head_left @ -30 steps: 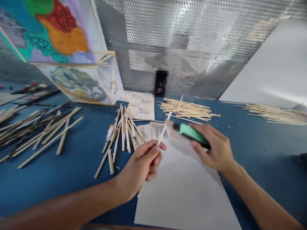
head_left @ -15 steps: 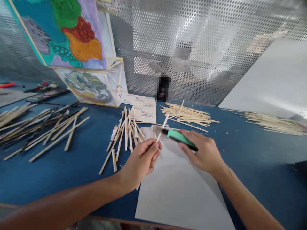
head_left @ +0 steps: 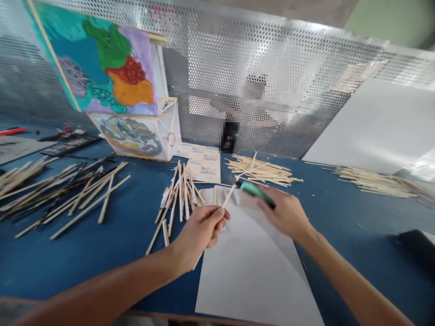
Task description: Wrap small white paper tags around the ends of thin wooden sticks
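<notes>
My left hand (head_left: 199, 233) is closed around a thin wooden stick (head_left: 230, 194), which points up and away from the fingers. In my right hand (head_left: 287, 210) is a green-and-black utility knife (head_left: 252, 188), gripped by its handle. Its dark front end is blurred and lies by the stick's far end; whether the two touch I cannot tell. Below both hands lies a white sheet of paper (head_left: 251, 267). A loose pile of wooden sticks (head_left: 181, 192) is just beyond my left hand.
Bundles of thin sticks (head_left: 268, 171) lie at the back and far right (head_left: 370, 181), with more sticks (head_left: 81, 194) on the left. Two paintings on wooden frames (head_left: 112, 77) stand behind. A perforated metal screen (head_left: 288, 104) closes the blue table's (head_left: 343, 235) back; a dark object (head_left: 416, 249) lies right.
The view has tilted up a little. The knife has moved along to the stick's far end, while my left hand keeps its hold on the stick.
</notes>
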The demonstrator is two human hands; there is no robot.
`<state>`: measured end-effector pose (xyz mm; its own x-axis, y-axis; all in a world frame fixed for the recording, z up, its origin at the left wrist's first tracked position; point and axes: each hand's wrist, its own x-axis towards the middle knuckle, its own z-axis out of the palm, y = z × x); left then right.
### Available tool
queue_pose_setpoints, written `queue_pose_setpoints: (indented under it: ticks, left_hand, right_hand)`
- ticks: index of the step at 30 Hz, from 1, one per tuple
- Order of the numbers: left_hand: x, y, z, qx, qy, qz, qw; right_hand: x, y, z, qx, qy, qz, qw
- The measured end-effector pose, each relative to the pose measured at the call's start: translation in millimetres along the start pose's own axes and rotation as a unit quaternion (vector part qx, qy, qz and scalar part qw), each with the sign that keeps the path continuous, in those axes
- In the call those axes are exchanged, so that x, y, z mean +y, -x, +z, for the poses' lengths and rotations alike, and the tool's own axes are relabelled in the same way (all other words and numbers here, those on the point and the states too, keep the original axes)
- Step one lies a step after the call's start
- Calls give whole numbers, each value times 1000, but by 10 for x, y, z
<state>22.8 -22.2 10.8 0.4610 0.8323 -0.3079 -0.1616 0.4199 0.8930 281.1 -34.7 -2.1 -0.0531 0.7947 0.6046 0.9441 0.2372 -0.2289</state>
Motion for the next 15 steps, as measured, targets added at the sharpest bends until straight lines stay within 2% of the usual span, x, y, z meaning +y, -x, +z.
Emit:
queue_pose_setpoints:
  ticks: [2,6,9,10,13,14,15]
  left_hand:
    - [36,0,-6,8,3,0,1000]
    - [90,19,-3,14,8,-8,1000]
    - [111,44,4,14,14,-8,1000]
    - [118,49,6,15,16,-10,1000]
    - [140,52,9,13,19,-22,999]
    - [148,52,11,13,20,-25,999]
    - [157,52,12,13,21,-27,999]
  right_hand:
    - [-36,-29,13,-1,19,34,999]
    - [3,-58,22,-35,50,-14,998]
    - [74,-57,-21,9,93,47,994]
    - [78,-45,-39,16,89,39,995]
    - [32,4,-61,-41,88,-86,992]
    - [17,12,-54,-60,99,-104,988]
    - [12,11,-42,-67,113,-93,987]
